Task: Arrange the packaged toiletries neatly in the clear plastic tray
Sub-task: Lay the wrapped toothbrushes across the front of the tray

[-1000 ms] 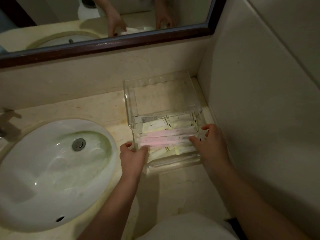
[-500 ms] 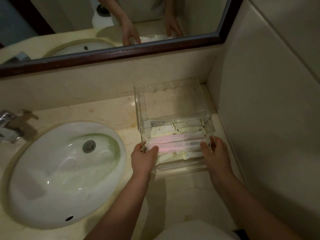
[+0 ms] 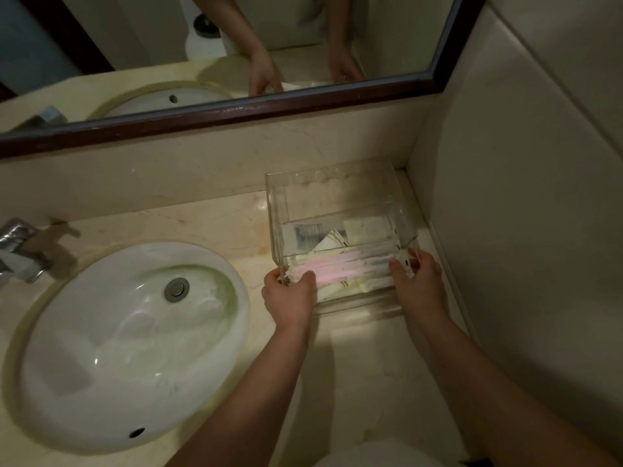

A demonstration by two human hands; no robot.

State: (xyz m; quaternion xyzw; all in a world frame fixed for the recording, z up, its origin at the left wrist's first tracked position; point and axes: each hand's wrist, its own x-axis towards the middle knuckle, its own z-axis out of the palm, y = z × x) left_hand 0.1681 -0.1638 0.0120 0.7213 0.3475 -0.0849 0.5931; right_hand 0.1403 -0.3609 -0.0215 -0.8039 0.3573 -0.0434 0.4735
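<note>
A clear plastic tray [image 3: 332, 193] stands on the counter in the corner against the right wall. Inside lie several flat cream sachets [image 3: 365, 227] and, on top of them, long wrapped packets with pink contents [image 3: 350, 264] lying crosswise. My left hand [image 3: 290, 296] pinches the left ends of the long packets at the tray's front left corner. My right hand [image 3: 418, 281] holds their right ends at the front right corner. The packets' ends are hidden under my fingers.
A white oval sink [image 3: 128, 345] fills the left of the marble counter [image 3: 364, 372], with a chrome tap [image 3: 17, 251] at the far left. A dark-framed mirror [image 3: 236, 106] runs along the back wall. The tiled right wall [image 3: 522, 230] stands close to the tray.
My right hand moved from the middle of the long packets out to their right ends. My left hand closed over the left ends. My head moved, so the tray shifted right in view.
</note>
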